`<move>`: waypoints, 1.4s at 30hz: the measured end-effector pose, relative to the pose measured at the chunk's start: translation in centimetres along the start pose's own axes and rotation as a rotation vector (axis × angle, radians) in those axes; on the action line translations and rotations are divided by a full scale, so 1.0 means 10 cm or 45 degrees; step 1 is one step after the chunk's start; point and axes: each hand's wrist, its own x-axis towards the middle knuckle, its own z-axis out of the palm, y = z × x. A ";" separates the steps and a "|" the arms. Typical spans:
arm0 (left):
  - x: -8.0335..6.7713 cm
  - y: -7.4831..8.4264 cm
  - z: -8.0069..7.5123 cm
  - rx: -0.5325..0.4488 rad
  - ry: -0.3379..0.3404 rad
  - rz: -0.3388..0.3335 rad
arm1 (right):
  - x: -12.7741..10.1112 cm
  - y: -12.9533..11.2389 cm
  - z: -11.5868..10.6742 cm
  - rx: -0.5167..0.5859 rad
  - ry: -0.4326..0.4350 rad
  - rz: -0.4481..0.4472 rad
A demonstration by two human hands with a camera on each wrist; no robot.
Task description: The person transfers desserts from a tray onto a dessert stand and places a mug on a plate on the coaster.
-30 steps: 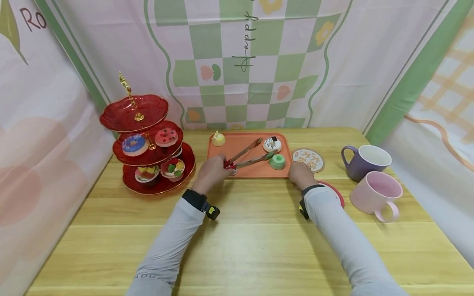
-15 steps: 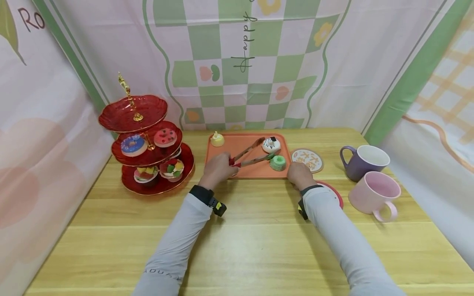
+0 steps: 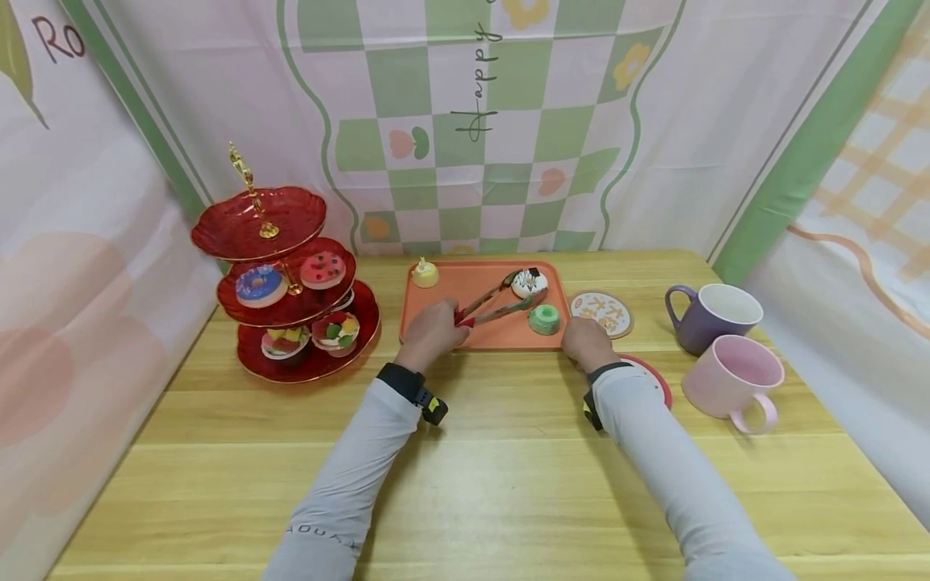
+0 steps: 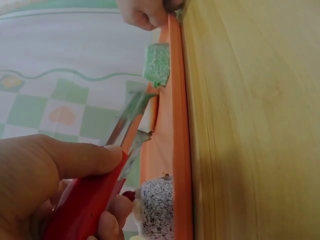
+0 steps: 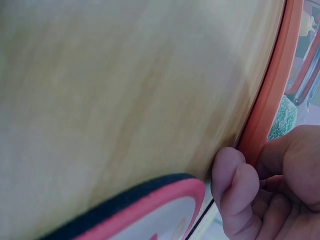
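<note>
My left hand (image 3: pixel 430 329) grips the red handles of a pair of tongs (image 3: pixel 497 299) over the orange tray (image 3: pixel 475 335). The tongs' arms are spread, and their tips lie by a white cake with chocolate (image 3: pixel 529 282), with a green doughnut (image 3: pixel 543 319) just in front. In the left wrist view the red tong handle (image 4: pixel 87 205) fills my left hand (image 4: pixel 45 180). My right hand (image 3: pixel 587 341) holds the tray's near right corner, its fingers curled against the tray rim (image 5: pixel 265 107) in the right wrist view. A small yellow cake (image 3: pixel 425 273) sits at the tray's far left.
A red three-tier stand (image 3: pixel 285 278) with several cakes is at the left. A patterned coaster (image 3: pixel 601 313) lies right of the tray and a red-rimmed one (image 3: pixel 654 378) by my right wrist. A purple mug (image 3: pixel 710 317) and a pink mug (image 3: pixel 734 375) stand at the right.
My left hand has pushed the tongs further away and to the right, from around the green doughnut to the white cake. The right hand stays on the tray corner.
</note>
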 end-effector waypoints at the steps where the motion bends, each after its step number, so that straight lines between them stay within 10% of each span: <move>1: 0.00 0.01 0.00 0.007 0.002 0.007 | 0.00 0.00 0.00 -0.001 0.003 -0.002; 42: -0.22 -0.05 -0.05 0.003 0.125 0.099 | 0.02 0.05 -0.01 -0.025 -0.013 -0.050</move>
